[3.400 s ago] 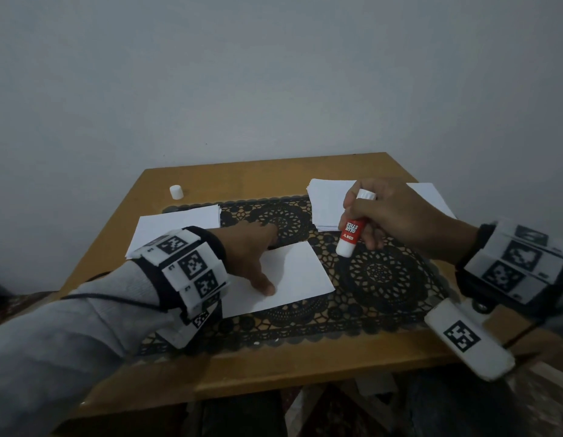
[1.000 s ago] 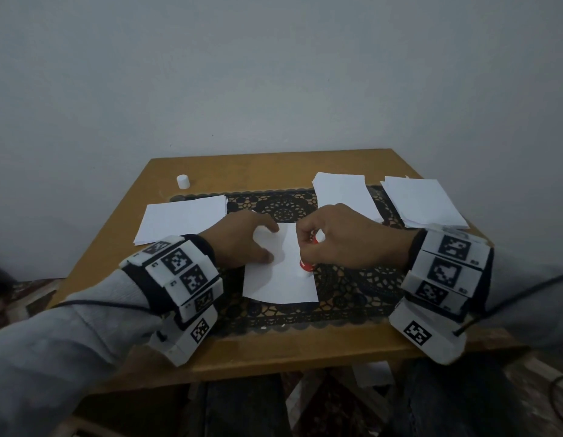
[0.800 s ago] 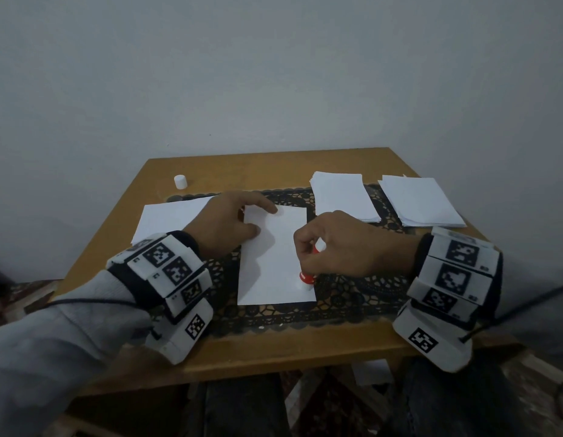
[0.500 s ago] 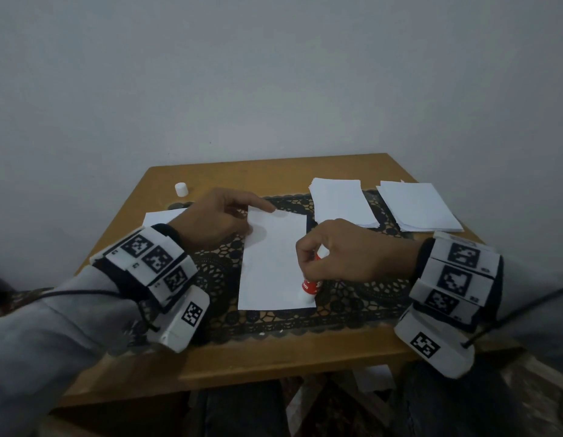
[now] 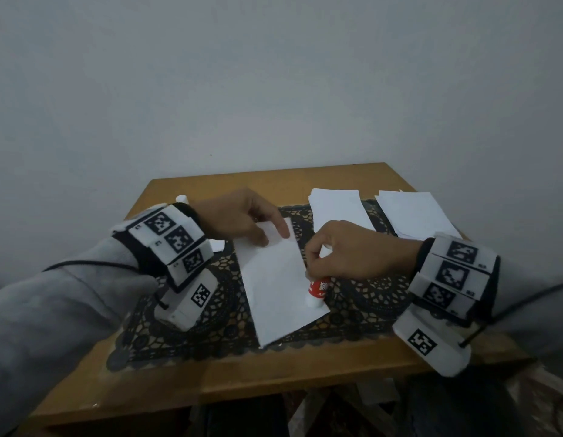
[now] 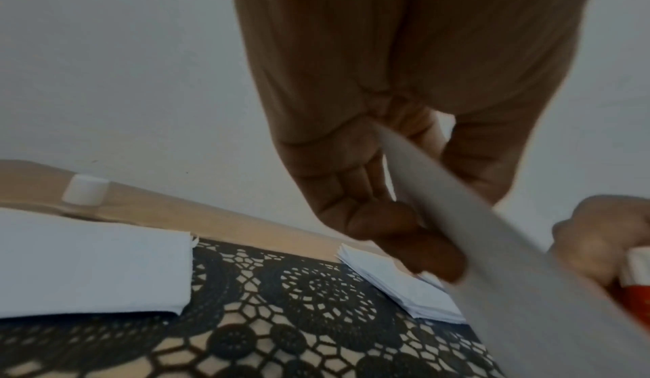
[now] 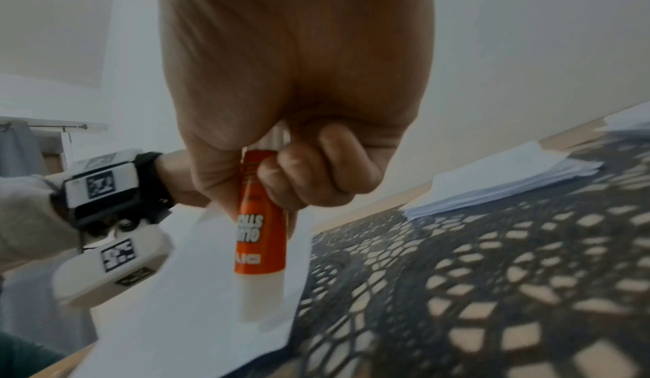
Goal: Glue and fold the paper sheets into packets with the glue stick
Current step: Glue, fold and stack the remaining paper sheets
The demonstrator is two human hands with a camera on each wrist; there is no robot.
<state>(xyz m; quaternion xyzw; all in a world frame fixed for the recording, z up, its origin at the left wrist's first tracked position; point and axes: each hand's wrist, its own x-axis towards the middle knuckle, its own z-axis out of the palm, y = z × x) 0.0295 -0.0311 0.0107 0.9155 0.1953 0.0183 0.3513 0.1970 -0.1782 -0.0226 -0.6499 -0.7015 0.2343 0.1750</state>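
A white paper sheet [image 5: 275,288] lies lengthwise on the black lace mat [image 5: 362,298]. My left hand [image 5: 274,238] pinches its far end between thumb and fingers, and that end is raised a little off the mat; in the left wrist view the sheet [image 6: 492,245] runs out from between them. My right hand [image 5: 315,269] grips a red and white glue stick [image 5: 318,288] upright, tip down on the sheet close to its right edge near the front corner. The right wrist view shows the glue stick [image 7: 260,234] over the sheet [image 7: 197,314].
Two piles of white sheets lie at the back right: one [image 5: 337,206] on the mat, one [image 5: 412,216] beside it. More paper [image 6: 87,259] lies at the left, and the white cap [image 6: 85,193] stands at the table's back left. A wall rises behind the wooden table [image 5: 274,380].
The sheet went from short to full length and its near end has swung right. My left hand moved to the far end and took hold. The glue stick stays at the right edge.
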